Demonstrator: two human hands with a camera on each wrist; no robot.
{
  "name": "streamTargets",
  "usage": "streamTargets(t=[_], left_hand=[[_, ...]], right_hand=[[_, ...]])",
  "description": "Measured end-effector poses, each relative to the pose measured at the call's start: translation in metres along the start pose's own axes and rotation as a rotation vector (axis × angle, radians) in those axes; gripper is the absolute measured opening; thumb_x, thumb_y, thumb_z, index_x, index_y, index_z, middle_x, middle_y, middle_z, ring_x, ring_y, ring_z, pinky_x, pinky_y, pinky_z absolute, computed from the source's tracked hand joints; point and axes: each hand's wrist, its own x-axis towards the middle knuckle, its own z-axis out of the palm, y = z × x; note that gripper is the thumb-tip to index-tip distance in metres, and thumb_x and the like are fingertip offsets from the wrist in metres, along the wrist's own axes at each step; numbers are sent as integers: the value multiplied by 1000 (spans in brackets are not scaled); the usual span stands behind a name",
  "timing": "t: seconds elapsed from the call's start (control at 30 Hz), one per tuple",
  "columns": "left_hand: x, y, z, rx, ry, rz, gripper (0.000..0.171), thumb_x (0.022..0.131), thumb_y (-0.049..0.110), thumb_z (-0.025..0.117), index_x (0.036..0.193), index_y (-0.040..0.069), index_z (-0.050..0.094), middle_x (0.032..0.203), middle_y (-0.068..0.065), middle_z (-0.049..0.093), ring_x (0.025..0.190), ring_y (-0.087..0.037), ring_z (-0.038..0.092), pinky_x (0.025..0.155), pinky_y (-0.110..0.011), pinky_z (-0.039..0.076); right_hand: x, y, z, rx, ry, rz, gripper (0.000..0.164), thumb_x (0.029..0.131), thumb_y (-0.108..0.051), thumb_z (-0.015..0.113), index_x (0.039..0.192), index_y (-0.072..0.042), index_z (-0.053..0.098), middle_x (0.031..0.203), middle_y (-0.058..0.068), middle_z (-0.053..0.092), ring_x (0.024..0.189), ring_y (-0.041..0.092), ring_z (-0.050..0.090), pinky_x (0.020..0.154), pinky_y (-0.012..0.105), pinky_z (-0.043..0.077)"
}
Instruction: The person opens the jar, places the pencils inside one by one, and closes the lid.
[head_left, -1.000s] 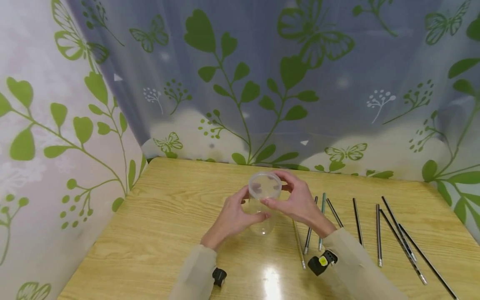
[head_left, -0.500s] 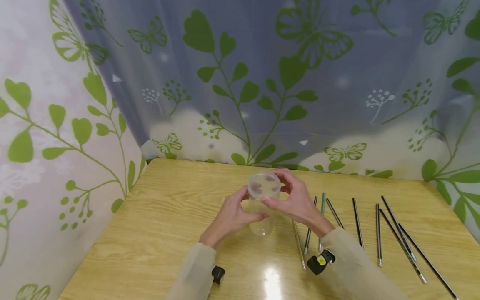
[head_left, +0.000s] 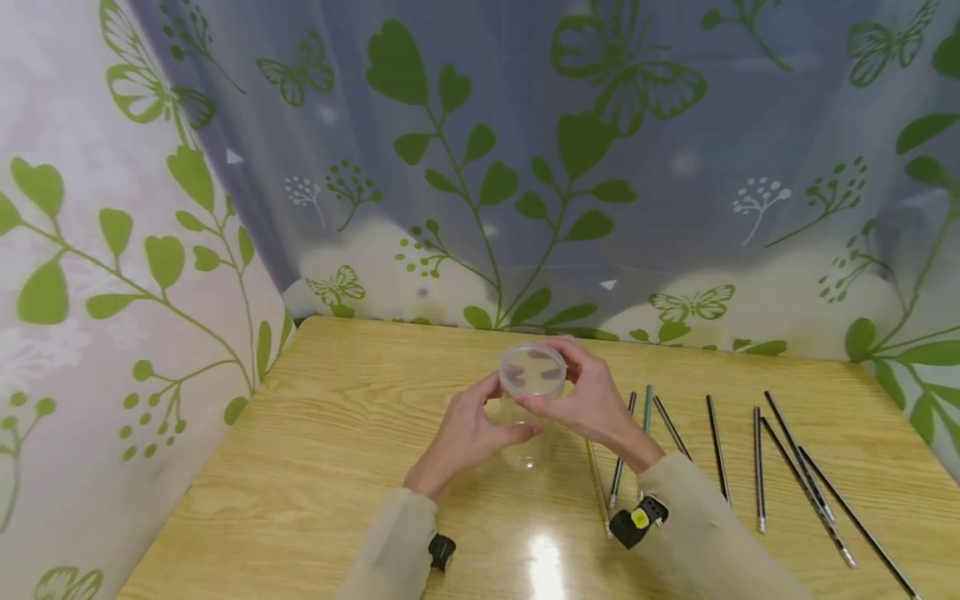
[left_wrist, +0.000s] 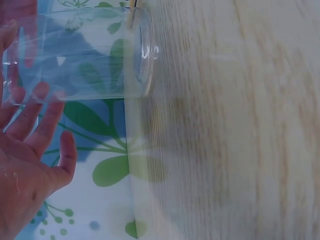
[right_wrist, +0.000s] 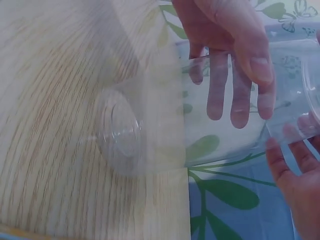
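A clear plastic jar (head_left: pixel 527 454) stands roughly upright in front of me, topped by a translucent round lid (head_left: pixel 532 372). My left hand (head_left: pixel 467 435) holds the jar's body from the left, thumb across the near side. Around the lid's edge curl the thumb and fingers of my right hand (head_left: pixel 592 398). In the left wrist view, the left hand (left_wrist: pixel 35 165) has its fingertips against the jar wall (left_wrist: pixel 85 75). The right wrist view shows the left hand's fingers through the jar wall (right_wrist: pixel 165 145). Whether the base touches the table cannot be told.
Several pencils, among them a yellow one (head_left: pixel 597 487), a teal one (head_left: pixel 648 408) and a black one (head_left: pixel 716 446), lie spread over the right side of the wooden table (head_left: pixel 322 433). A leaf-patterned curtain (head_left: pixel 480 233) hangs along the table's back edge.
The jar's lid and my right hand have shifted very slightly, with the right thumb a little further left along the rim. My left hand keeps its hold; the pencils lie as before.
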Motion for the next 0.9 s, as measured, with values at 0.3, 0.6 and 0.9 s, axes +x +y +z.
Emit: streamTargets(t=[0.3, 0.6, 0.9], left_hand=[[4, -3, 1, 30, 34, -6, 66, 78, 45, 87, 136, 27, 62, 120, 6, 73, 120, -19, 64, 107, -54, 47], [4, -5, -5, 0, -31, -6, 68, 78, 44, 87, 139, 27, 61, 131, 5, 70, 125, -23, 61, 107, -54, 48], [1, -7, -6, -76, -82, -21, 72, 79, 45, 86, 144, 34, 56, 140, 8, 65, 134, -22, 57, 113, -59, 43]], right_hand=[[3, 1, -2, 52, -31, 11, 65, 78, -12, 88, 137, -9, 59, 134, 11, 60, 119, 29, 62, 105, 49, 50], [5, 2, -7, 95, -111, -16, 65, 80, -9, 85, 139, -10, 58, 135, 11, 61, 116, 29, 63, 100, 38, 53], [4, 2, -14, 82, -186, 1, 69, 83, -11, 83, 144, -11, 52, 137, 15, 59, 117, 31, 64, 101, 52, 52]])
